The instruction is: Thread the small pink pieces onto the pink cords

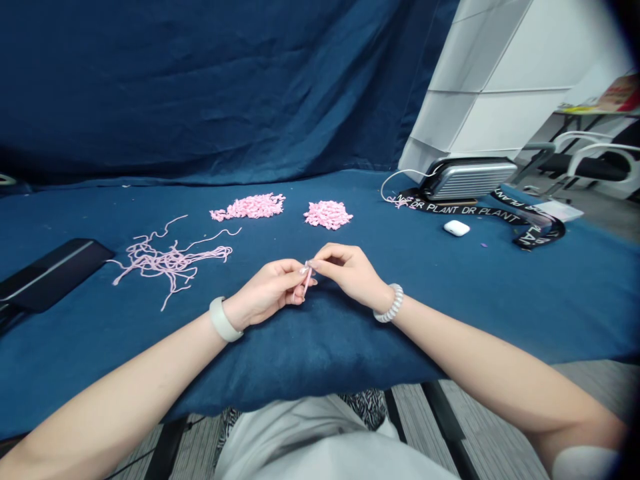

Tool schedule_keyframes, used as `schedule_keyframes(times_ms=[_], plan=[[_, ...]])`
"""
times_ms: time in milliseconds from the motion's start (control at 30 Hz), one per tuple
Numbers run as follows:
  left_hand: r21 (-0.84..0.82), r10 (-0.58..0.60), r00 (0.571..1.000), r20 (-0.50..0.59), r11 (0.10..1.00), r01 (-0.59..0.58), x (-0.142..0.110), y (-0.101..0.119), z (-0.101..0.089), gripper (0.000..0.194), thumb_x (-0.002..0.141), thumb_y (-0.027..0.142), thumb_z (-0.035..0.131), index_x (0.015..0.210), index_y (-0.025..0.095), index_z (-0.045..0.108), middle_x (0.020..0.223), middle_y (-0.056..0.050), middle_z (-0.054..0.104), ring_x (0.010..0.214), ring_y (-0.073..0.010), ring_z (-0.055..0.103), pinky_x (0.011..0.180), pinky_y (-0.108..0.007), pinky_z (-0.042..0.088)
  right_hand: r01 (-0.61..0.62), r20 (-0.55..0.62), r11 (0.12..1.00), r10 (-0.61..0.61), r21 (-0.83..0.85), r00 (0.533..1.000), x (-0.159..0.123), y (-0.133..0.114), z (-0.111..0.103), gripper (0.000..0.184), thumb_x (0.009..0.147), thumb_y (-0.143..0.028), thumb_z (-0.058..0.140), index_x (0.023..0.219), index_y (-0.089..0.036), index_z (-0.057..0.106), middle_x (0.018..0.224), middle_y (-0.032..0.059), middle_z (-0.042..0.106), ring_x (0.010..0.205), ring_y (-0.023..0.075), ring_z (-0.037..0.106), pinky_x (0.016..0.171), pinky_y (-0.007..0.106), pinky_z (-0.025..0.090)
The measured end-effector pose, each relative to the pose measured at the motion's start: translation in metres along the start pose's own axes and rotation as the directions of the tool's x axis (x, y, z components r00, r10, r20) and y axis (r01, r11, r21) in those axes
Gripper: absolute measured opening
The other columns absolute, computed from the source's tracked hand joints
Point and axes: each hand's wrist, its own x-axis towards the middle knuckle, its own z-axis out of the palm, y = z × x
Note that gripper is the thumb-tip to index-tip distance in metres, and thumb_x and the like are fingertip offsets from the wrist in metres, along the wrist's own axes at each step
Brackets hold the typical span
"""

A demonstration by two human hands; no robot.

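My left hand (273, 288) and my right hand (347, 272) meet over the front part of the blue-covered table, fingertips pinched together. Between them is a short piece of pink yarn (308, 281), part of it hanging down by the left fingers. Both hands are closed on it; the exact grip of each fingertip is too small to make out. Beyond the hands lie a wide pile of small pink yarn pieces (255, 207) and a rounder pile of pink yarn pieces (328, 215). Left of my hands, long loose pink yarn strands (165, 260) are spread in a tangle.
A dark flat device (55, 273) rests at the left. To the right are a white earphone case (457, 228), a black lettered strap (450, 209) and a silver ribbed case (470, 181) with a white cord. Blue cloth (200, 87) hangs behind the table.
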Motion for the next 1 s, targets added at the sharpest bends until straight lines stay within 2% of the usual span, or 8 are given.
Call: schedule_keyframes(times_ms=[200,467,800,1000], plan=[[0.010,0.008,1.000,0.014,1.000,-0.008,-0.0004,-0.0011,-0.0002,0.021,0.076,0.030,0.065,0.076,0.010,0.058,0.057,0.000,0.053,0.049,-0.0041,0.046,0.050,-0.016,0.041,-0.076,0.111,0.988,0.061,0.136,0.992,0.0022,0.0031,0.0001,0.052,0.068,-0.050,0.051,0.091,-0.003,0.052,0.090,0.0031,0.055,0.068,-0.0138,0.045,0.067,-0.003,0.039],[0.011,0.087,0.995,-0.050,0.996,-0.086,0.0006,0.0001,0.0015,0.019,0.077,0.028,0.064,0.077,0.011,0.057,0.055,0.001,0.051,0.046,-0.0034,0.044,0.046,-0.014,0.038,-0.112,0.101,0.960,0.089,0.257,0.991,0.0034,0.0070,0.0003,0.052,0.066,-0.050,0.053,0.089,-0.003,0.048,0.089,0.0033,0.054,0.071,-0.0113,0.047,0.072,0.002,0.042],[-0.043,0.092,0.985,-0.148,0.994,-0.099,0.0020,0.0023,0.0037,0.023,0.073,0.026,0.068,0.083,0.012,0.053,0.065,0.000,0.057,0.046,-0.0032,0.045,0.044,-0.014,0.039,-0.129,0.029,0.961,0.126,0.246,0.992,0.0041,0.0071,0.0008,0.055,0.063,-0.052,0.055,0.089,-0.004,0.049,0.088,0.0024,0.054,0.067,-0.0126,0.041,0.066,0.001,0.037],[0.010,0.115,0.979,-0.170,0.993,-0.115,0.0031,0.0010,0.0030,0.027,0.077,0.035,0.063,0.080,0.012,0.051,0.061,0.001,0.054,0.043,-0.0037,0.045,0.043,-0.016,0.040,-0.124,0.025,0.969,0.121,0.214,0.992,0.0037,0.0061,0.0005,0.055,0.064,-0.053,0.054,0.088,-0.004,0.050,0.085,0.0013,0.053,0.065,-0.0136,0.039,0.064,0.000,0.034]])
